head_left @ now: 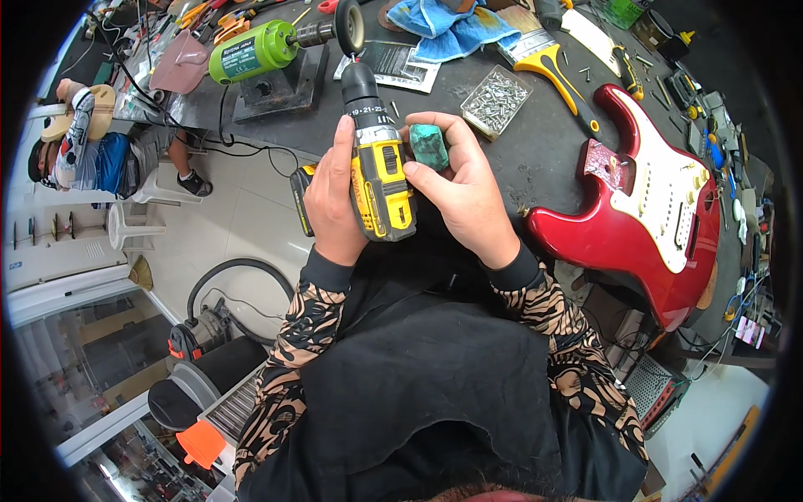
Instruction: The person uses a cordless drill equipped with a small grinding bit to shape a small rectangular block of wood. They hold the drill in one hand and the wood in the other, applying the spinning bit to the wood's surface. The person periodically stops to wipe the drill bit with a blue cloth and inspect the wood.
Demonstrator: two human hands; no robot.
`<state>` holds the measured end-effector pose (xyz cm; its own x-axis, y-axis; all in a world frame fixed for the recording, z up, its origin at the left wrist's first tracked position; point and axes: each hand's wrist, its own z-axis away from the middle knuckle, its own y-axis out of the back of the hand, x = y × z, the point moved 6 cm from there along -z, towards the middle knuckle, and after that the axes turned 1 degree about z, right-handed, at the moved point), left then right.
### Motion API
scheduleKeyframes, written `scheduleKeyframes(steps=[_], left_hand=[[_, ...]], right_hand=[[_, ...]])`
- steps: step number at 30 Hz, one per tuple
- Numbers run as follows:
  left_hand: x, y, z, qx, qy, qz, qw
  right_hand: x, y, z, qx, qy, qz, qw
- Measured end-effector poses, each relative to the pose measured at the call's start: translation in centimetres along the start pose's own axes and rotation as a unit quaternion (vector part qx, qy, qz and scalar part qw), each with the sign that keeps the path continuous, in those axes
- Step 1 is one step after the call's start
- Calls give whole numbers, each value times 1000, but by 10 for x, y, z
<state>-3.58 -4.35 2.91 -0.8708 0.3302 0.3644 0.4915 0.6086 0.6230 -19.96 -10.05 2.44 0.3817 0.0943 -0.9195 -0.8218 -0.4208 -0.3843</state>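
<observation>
A yellow and black cordless drill (383, 180) lies in my left hand (332, 201), with its black chuck pointing away from me over the bench edge. The fingers are wrapped round its handle, and the battery shows on the left. My right hand (477, 201) pinches a rough dark green block (429, 148) between thumb and fingers. The thumb tip is close beside the drill's body; whether it touches cannot be made out. Just beyond the right hand stands a clear box of small screws (496, 100).
A red electric guitar body (669, 188) with a white pickguard lies right. At the back are a green bench motor (255, 52), a blue cloth (456, 32) and a yellow-handled brush (552, 71). A vacuum cleaner (205, 330) stands on the floor at left; a person (100, 159) sits farther off.
</observation>
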Motion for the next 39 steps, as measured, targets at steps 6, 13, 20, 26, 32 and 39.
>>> scheduleKeyframes(steps=[6, 13, 20, 26, 32, 39], left_hand=[[-4, 1, -2, -4, -5, 3, 1000], [-5, 1, -5, -11, -2, 6, 1000], [-7, 1, -6, -22, 11, 15, 1000], [-8, 1, -5, -13, 6, 20, 1000], [-7, 3, -4, -12, 4, 31, 999], [-14, 1, 1, -23, 21, 27, 999]], right_hand=[[1, 0, -1, 3, 4, -6, 1000], [3, 0, -2, 3, -13, -17, 1000], [3, 0, -4, 5, -10, -11, 1000], [2, -2, -2, 2, -5, -12, 1000], [1, -3, -2, -3, 3, 1, 1000], [-1, -4, -2, 0, -4, 15, 1000]])
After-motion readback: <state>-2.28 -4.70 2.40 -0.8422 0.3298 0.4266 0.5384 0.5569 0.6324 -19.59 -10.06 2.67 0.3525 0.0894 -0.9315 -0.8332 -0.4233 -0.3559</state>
